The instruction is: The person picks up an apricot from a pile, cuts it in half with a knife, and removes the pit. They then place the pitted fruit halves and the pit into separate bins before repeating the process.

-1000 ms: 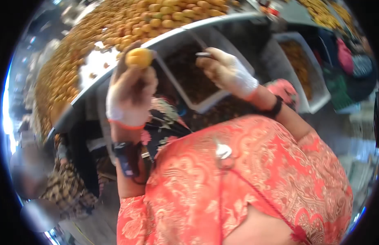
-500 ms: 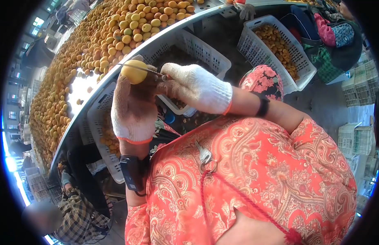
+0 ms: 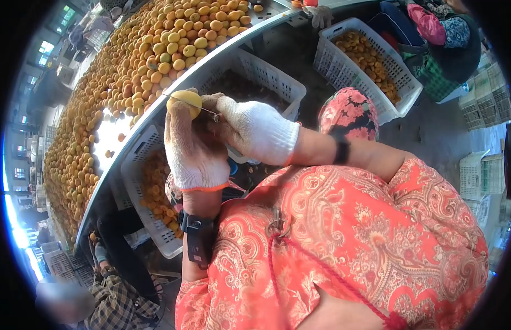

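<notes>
While both gloved hands met just off the near edge of the counter (image 3: 233,45), the left hand (image 3: 196,154) was closed around a yellow fruit (image 3: 185,102), pinching it at the fingertips and holding it up in front of that edge. The right hand (image 3: 255,131) was clamped tight on a small knife (image 3: 210,112), and its thin blade lay across the fruit, touching it. Heaped fruit (image 3: 156,49) covered the counter right up to its rim. Under the near edge stood a white crate (image 3: 272,77) with dark contents, just beyond the right hand, and a second crate (image 3: 135,190) of orange pieces sat beside the left wrist. A third crate (image 3: 401,82) stood well apart on the floor, off the counter's far corner. A co-worker in checked clothing (image 3: 121,302) crouched below the counter's left end
</notes>
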Demonstrator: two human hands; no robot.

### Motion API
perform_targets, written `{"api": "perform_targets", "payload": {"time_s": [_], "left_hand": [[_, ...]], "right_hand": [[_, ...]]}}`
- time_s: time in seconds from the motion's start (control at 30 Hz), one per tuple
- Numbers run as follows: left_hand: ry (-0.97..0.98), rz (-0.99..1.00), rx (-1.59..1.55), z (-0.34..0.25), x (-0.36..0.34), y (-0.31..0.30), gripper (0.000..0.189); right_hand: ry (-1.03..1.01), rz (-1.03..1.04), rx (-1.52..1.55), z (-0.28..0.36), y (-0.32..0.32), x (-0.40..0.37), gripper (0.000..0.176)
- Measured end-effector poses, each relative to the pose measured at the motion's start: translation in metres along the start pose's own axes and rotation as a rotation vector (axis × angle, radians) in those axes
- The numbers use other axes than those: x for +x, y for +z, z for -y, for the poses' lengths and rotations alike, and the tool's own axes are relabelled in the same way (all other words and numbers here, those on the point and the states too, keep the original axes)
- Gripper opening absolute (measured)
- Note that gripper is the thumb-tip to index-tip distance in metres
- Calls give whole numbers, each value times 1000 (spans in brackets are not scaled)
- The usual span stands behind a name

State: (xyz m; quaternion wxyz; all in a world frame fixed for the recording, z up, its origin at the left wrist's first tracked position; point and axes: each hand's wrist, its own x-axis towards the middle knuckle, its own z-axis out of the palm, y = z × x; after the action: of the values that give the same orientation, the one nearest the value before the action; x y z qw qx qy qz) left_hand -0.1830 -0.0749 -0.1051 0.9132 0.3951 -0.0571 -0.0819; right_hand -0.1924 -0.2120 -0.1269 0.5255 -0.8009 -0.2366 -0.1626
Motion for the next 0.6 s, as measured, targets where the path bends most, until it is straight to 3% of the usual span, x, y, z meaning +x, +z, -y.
{"api": "perform_targets", "payload": {"time_s": [0.13,0.2,0.23,0.3,0.33,0.37,0.43,0.47,0.5,0.6], "left_hand": [[-134,-8,-141,-4,4,5,48],[42,47,93,-2,9,-2,43],[40,50,95,1,9,-2,43],[208,-57,382,6,5,2,34],[141,-23,183,1,0,10,45],[100,-91,261,3,-2,7,46],[208,-165,128,13,1,9,40],[191,-164,106,23,16,-8,37],[75,-211,-99,26,19,6,37],[35,-260,-60,6,14,29,34]], "right_hand": [[60,38,-101,5,-9,-5,37],[30,14,-131,4,-12,-3,34],[68,40,-152,3,-13,-2,31],[129,56,-190,3,-13,-4,27],[119,46,-201,4,-14,-4,26],[83,-1,-205,6,-13,-6,26],[-115,-95,-205,1,-9,-10,31],[54,-13,-211,-11,-4,-8,34],[-2,-39,-188,-13,-4,-8,32],[-64,-86,-192,2,-11,13,29]]}}
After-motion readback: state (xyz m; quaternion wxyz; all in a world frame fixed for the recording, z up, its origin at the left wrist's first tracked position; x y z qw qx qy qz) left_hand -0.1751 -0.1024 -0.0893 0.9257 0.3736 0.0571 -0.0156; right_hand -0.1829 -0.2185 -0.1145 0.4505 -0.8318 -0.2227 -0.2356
